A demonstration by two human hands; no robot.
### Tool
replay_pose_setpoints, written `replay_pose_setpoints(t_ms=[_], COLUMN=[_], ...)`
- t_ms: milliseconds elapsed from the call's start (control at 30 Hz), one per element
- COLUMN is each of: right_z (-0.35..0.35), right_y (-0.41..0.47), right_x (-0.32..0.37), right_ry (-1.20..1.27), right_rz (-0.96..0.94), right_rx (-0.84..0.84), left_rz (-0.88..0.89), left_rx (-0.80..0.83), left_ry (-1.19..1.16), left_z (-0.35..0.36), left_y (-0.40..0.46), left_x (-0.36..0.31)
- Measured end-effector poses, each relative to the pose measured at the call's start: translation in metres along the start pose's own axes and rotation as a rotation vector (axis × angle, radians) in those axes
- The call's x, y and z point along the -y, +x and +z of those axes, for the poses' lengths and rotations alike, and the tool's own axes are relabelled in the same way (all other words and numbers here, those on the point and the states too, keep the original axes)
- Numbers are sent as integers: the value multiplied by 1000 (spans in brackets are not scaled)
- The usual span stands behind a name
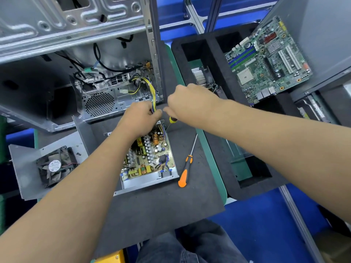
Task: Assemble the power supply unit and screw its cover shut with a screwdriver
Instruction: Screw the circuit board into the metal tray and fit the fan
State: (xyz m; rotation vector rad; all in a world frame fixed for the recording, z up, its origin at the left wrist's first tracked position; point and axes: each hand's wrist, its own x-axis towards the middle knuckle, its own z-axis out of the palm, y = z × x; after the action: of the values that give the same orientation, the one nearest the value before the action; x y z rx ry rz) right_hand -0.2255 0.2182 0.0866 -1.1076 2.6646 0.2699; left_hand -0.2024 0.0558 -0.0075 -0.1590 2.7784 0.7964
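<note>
The left hand (140,115) is closing its grip around the bundle of yellow and black wires (152,92) at the far edge of the open grey metal power supply unit (150,158), with the fingers curled round the bundle. The right hand (187,103) is gripping a small screwdriver with a yellow and black handle (172,120); the fingers are curled and pinching the handle, whose lower end is showing just below the grip. The two grips are sitting just beside each other, above the far right corner of the unit.

The unit is lying on the dark grey foam mat (152,209) of the table, nearer the person than both grips, with its circuit board exposed. Its grey sheet-metal cover with a black fan (51,166) is lying well to the left of the left grip, apart from the unit. A long screwdriver with an orange and black handle (185,171) is lying on the mat just right of the unit, below the right grip.

Beyond the grips, an open silver computer case (79,76) is resting on its side. To the right of the right grip, a green motherboard (266,61) is sitting on a black foam tray (214,76).
</note>
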Motion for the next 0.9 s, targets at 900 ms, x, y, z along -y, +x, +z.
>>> replay_pose_setpoints(t_ms=[900], right_z=[-7], right_y=[-3], right_x=[14], right_ry=[200], right_rz=[83], right_rx=[110], left_rz=[-9], left_rx=[18], left_ry=[-39], left_z=[-3], left_y=[-2], left_x=[0])
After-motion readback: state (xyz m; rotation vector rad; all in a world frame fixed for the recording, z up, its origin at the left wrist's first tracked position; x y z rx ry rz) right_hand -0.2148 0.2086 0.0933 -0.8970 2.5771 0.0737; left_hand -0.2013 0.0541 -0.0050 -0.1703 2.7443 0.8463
